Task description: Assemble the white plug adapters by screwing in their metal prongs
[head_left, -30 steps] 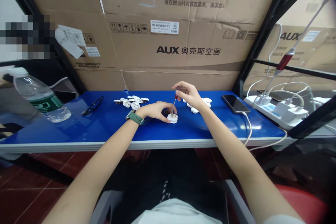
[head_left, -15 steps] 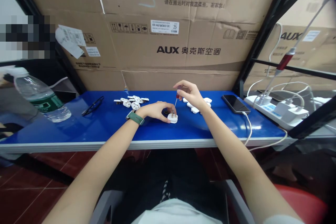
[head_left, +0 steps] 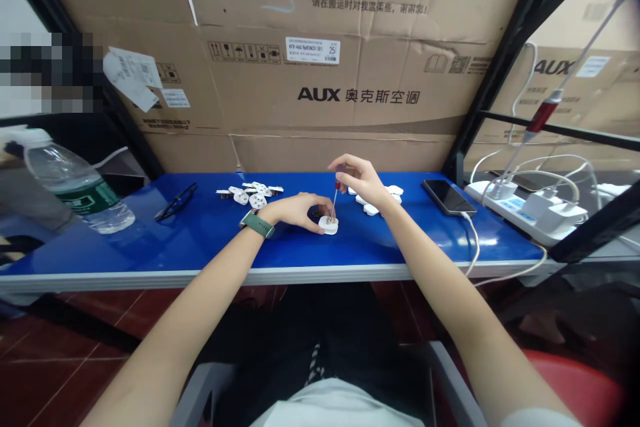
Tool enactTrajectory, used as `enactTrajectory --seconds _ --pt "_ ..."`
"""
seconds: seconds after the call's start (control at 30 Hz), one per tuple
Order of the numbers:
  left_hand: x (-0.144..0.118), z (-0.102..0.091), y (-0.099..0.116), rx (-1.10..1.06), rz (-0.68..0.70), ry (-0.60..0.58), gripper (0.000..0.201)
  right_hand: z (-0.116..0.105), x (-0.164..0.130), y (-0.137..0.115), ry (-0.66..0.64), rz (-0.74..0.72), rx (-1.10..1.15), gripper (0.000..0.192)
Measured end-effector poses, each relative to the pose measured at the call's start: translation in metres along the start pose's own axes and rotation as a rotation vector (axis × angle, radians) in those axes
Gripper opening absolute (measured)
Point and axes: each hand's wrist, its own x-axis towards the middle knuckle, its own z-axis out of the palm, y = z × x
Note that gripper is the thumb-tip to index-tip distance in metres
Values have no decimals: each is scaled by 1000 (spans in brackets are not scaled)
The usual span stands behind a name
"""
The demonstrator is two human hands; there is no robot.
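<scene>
A small white plug part lies on the blue table, and my left hand pins it down with its fingers. My right hand grips a thin screwdriver with a red handle, held upright with its tip set into the plug part. A green watch sits on my left wrist. A heap of white plug parts lies behind my left hand. Another cluster of white parts lies partly hidden behind my right hand.
A water bottle lies at the table's left end, with black glasses nearby. A black phone on a white cable rests at the right. A power strip with chargers sits further right. Cardboard boxes wall the back.
My right hand and the screwdriver shifted very slightly while staying on the plug part. My left hand has kept its hold.
</scene>
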Motion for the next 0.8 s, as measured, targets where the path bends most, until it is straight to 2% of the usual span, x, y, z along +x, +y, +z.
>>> enactTrajectory --seconds 0.4,0.8 --pt "0 1 0 -42 13 6 43 1 1 3 -11 41 24 23" --pt "0 0 -1 -20 22 -4 44 0 4 13 21 155 -13 25"
